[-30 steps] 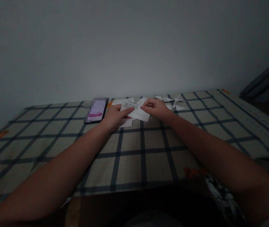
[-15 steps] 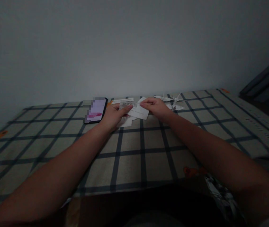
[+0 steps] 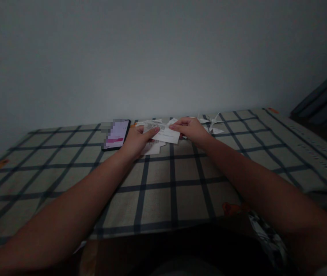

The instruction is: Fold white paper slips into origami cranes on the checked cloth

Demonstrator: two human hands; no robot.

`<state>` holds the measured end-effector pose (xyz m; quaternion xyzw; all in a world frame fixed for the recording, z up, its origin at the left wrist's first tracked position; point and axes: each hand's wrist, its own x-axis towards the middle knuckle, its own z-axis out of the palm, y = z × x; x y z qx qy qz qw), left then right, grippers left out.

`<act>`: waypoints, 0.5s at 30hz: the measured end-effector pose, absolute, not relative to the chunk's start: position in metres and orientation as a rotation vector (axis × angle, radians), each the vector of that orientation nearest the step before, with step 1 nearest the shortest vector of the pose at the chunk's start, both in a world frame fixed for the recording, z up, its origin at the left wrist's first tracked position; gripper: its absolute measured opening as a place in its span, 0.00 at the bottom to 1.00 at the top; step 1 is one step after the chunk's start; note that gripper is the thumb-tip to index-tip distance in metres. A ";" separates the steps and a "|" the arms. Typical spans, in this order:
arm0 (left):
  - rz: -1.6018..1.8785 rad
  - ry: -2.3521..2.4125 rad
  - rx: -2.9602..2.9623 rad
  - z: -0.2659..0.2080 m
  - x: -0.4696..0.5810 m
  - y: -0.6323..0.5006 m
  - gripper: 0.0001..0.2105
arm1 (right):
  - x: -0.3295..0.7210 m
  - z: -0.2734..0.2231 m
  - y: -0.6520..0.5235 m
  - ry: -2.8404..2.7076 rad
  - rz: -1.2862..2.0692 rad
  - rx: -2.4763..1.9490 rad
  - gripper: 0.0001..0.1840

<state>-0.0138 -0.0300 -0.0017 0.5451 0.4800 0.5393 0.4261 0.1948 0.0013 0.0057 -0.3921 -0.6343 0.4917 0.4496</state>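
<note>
Between my hands is a printed sheet of white paper [image 3: 167, 135], raised a little over the table. My left hand [image 3: 140, 140] pinches its left part, with the thumb lying on top. At the sheet's upper right, my right hand [image 3: 190, 129] grips the edge between thumb and fingers. Beneath and beside my left hand lie more white paper pieces [image 3: 152, 148], partly covered. Folded white paper cranes [image 3: 215, 124] rest just beyond my right hand, which hides some of them.
A phone [image 3: 116, 136] with a lit screen lies left of my left hand. The checked tablecloth [image 3: 157, 188] covers the table up to a plain wall [image 3: 163, 57]. Dark striped fabric [image 3: 324, 103] hangs at the far right.
The paper's right part has turned slightly, so its lower edge now runs flatter and more print shows. Both hands keep their hold and have barely moved.
</note>
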 end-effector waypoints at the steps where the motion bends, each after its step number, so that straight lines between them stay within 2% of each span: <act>1: 1.352 1.199 1.349 -0.002 -0.014 -0.030 0.19 | 0.195 0.005 0.002 -1.542 1.272 -0.948 0.10; 4: 1.377 1.216 1.345 -0.003 -0.014 -0.030 0.18 | 0.195 0.002 0.004 -1.496 1.394 -0.885 0.07; 7: 1.383 1.238 1.386 -0.005 -0.016 -0.028 0.18 | 0.194 0.002 0.006 -1.496 1.357 -0.907 0.07; 15: 1.375 1.237 1.371 -0.003 -0.016 -0.030 0.19 | 0.193 0.004 0.001 -1.506 1.237 -1.009 0.16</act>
